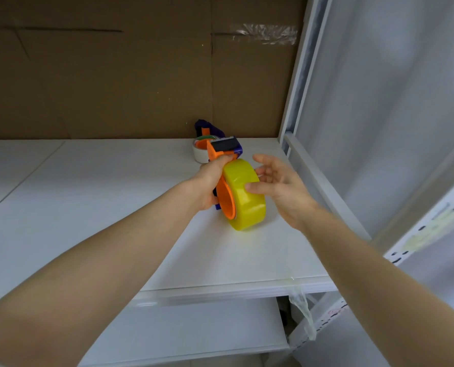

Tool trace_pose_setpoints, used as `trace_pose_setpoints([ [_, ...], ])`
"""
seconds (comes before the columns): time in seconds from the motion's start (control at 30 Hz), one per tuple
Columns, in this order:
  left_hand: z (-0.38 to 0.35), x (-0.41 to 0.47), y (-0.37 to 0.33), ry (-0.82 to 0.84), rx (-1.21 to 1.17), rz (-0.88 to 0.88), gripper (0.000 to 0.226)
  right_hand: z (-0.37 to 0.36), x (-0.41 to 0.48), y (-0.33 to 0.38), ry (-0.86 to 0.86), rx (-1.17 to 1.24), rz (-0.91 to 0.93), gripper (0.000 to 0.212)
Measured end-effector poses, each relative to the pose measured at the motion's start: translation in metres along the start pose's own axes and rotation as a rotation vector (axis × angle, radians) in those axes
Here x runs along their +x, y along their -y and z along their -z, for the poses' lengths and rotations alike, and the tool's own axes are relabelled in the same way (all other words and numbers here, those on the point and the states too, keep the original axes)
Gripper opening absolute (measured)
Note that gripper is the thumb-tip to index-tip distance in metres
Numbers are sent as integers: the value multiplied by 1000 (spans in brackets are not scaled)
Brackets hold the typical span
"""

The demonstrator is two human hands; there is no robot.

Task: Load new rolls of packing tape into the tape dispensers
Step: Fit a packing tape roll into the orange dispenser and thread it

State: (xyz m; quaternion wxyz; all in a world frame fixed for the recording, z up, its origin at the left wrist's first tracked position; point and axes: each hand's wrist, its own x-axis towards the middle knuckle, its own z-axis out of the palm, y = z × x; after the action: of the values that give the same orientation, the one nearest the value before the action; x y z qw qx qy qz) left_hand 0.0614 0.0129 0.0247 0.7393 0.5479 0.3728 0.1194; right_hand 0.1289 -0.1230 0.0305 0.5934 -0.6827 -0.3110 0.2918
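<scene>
The yellow tape roll point(244, 194) is sitting against the orange wheel of the tape dispenser point(224, 181), held up just over the white shelf point(114, 207), toward its right side. I'm gripping the dispenser in my left hand point(207, 185), fingers wrapped tight around its body, the blade end pointing away from me. My right hand point(279, 185) is spreading loose beside the roll, thumb resting on the yellow outer face, the other fingers fanned open behind it and not closing on anything. Whether the roll is fully seated on the wheel, I can't tell from here.

Just beyond the dispenser, a second dispenser point(210, 129), purple and orange, is lying at the back of the shelf with a white tape roll point(200, 152) beside it. Brown cardboard point(141, 75) is lining the back, a strip of clear tape point(268, 34) stuck near its upper right. White metal uprights point(294, 88) are framing the right side, and a scrap of clear film point(302, 311) is dangling off the shelf's front edge.
</scene>
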Motion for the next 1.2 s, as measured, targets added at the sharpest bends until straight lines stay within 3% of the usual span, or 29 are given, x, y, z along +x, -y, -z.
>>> trace_pose_setpoints([
  [0.13,-3,1,-2,-15,21,-22,46,8,0,24,46,-598,246,42],
  [0.3,-3,2,-2,-3,34,-27,53,8,2,33,91,-692,363,12],
  [0.47,3,-1,-2,83,52,-42,34,6,-1,23,108,-886,556,10],
  [0.57,8,-3,-1,153,17,-78,31,-1,-5,19,24,-941,552,15],
  [0.67,9,-5,2,216,3,-109,44,-10,-4,17,-115,-1082,587,21],
  [0.8,4,-12,9,353,-11,-130,60,-18,3,12,-273,-994,568,21],
  [0.93,7,-21,15,401,87,-180,36,-12,15,14,-369,-917,466,21],
  [1.03,12,-22,20,391,197,-263,35,-7,24,14,-404,-916,433,19],
  [1.2,11,-23,23,265,177,-313,15,6,31,17,-425,-1032,387,20],
])
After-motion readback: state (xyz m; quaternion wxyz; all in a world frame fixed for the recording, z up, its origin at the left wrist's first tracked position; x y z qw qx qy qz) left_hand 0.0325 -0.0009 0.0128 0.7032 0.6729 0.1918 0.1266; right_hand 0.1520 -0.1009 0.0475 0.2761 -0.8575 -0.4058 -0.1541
